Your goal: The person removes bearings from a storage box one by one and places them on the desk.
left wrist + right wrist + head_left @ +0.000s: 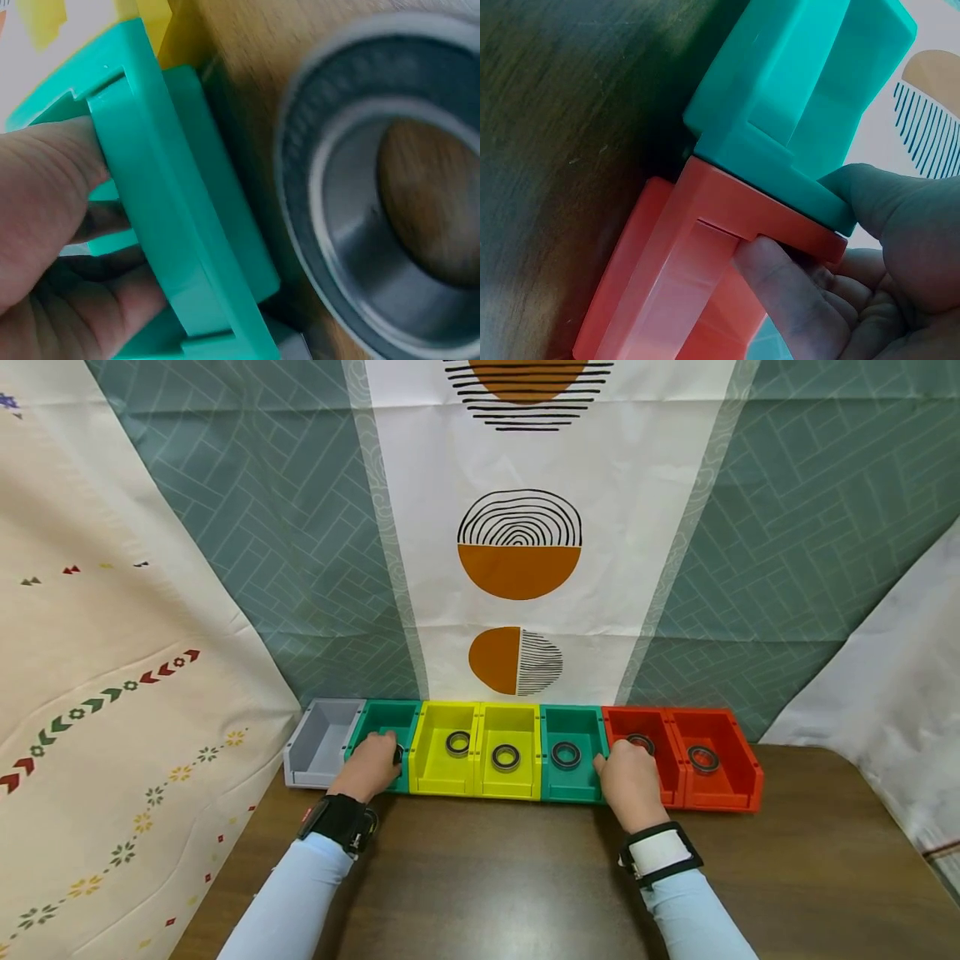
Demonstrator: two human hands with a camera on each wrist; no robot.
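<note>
My left hand reaches over the front lip of the left green bin. Its fingers are curled at a dark ring bearing, mostly hidden by the hand; the contact itself is out of sight. Large and blurred in the left wrist view, another bearing appears close to the camera over the wood; its support cannot be seen. My right hand pinches the adjoining side walls of the right green bin and a red bin, thumb on the green side, forefinger inside the red.
Bearings lie in two yellow bins, the right green bin and both red bins: bearing, bearing, bearing, bearing, bearing. A grey bin ends the row at left. Patterned cloth hangs behind the wooden table.
</note>
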